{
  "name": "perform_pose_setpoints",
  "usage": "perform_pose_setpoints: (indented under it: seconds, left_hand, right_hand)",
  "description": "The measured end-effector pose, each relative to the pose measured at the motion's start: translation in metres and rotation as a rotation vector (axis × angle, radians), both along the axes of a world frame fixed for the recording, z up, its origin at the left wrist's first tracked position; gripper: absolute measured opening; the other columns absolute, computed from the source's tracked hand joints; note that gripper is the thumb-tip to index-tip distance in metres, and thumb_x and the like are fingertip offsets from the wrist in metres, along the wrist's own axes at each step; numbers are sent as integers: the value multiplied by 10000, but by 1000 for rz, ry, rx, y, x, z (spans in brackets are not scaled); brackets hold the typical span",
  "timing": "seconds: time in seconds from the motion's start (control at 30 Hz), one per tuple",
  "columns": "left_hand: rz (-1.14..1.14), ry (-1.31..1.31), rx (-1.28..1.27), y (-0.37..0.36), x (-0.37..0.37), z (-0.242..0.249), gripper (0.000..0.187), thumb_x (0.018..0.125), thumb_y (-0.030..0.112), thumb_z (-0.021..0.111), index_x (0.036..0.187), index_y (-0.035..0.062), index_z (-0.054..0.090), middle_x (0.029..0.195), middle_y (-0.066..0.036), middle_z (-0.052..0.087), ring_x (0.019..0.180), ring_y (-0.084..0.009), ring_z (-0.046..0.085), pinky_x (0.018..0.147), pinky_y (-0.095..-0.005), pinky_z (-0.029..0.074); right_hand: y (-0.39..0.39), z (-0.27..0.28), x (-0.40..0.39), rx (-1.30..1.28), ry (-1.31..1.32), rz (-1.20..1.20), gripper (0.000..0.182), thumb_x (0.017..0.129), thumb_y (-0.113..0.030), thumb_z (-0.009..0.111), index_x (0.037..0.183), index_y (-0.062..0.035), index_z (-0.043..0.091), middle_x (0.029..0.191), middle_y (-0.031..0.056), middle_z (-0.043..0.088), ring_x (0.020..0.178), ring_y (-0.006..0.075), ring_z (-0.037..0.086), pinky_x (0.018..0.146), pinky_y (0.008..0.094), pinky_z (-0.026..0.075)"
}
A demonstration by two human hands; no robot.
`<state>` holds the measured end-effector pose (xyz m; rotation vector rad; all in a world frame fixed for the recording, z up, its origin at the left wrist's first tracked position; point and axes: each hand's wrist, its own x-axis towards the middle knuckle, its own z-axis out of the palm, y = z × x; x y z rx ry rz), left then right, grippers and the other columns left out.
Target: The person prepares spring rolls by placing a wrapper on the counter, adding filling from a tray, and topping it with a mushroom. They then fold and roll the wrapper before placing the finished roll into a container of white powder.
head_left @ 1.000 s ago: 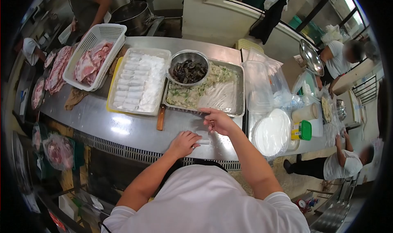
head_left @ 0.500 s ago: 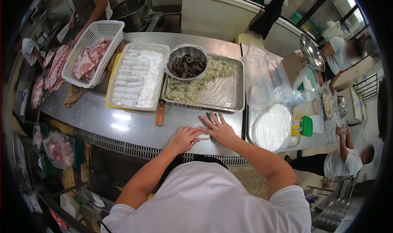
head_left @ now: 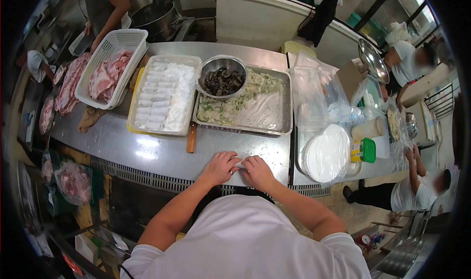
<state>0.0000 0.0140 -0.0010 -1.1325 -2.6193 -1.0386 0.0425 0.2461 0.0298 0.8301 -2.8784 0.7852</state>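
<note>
My left hand and my right hand sit close together over the steel table near its front edge, fingers curled inward. Between the fingertips a small white roll shows, mostly hidden by both hands. Beyond them stands a white tray holding white rolls in a row beside white powder. To its right a metal tray contains a pale filling with green bits and a smooth whitish patch. A perforated bowl of dark pieces rests over that tray's back left. A wooden handle pokes out between the trays.
Raw meat fills a white basket at the left, with a brown cloth below it. On the right are a plastic-covered round white stack, a green-lidded tub and clear containers. Other people work around the table.
My right hand has gone from spread flat beside the roll to curled fingers drawn toward it. The roll is now more covered. My left hand has stayed almost in place.
</note>
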Motion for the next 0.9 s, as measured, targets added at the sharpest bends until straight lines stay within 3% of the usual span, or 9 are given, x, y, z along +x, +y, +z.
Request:
perform_pose_setpoints:
  seconds: [0.3,0.4,0.6,0.8,0.9]
  left_hand:
    - [33,-28,85,6,-15,-9,302,948,191,792,1243,133,767,1240,-97,693,1185,-340,639,1016,-486,509]
    - [102,0,109,11,-21,-14,257,988,226,764,1226,132,775,1243,-98,699,1200,-336,636,1036,-493,497]
    - [188,-41,62,15,-28,-11,308,1038,264,708,1288,91,756,1310,-112,695,1254,-351,620,1086,-507,478]
    - [308,-137,196,-10,-5,-6,422,1023,229,721,1372,-3,673,1353,-166,681,1264,-397,606,1117,-515,469]
    - [352,-123,159,-30,15,-9,425,1002,227,740,1351,-5,674,1337,-169,682,1261,-394,609,1102,-510,479]
  right_hand:
    - [-3,-2,-21,82,95,-126,282,935,-125,735,1208,-57,723,1182,117,696,1140,343,626,1013,475,509]
    - [-4,-7,-25,49,4,-172,309,976,-186,705,1251,-45,701,1220,131,679,1165,346,618,1043,487,483]
    - [-10,-13,-21,102,83,-207,446,974,-181,730,1389,-38,649,1320,159,660,1253,362,604,1097,502,472]
    - [-16,6,-32,153,-19,-171,586,942,-191,776,1475,-30,593,1333,169,653,1277,370,596,1112,532,453]
    - [-13,0,-42,208,-74,-100,624,923,-176,791,1494,-32,586,1263,174,681,1238,377,621,1130,526,439]
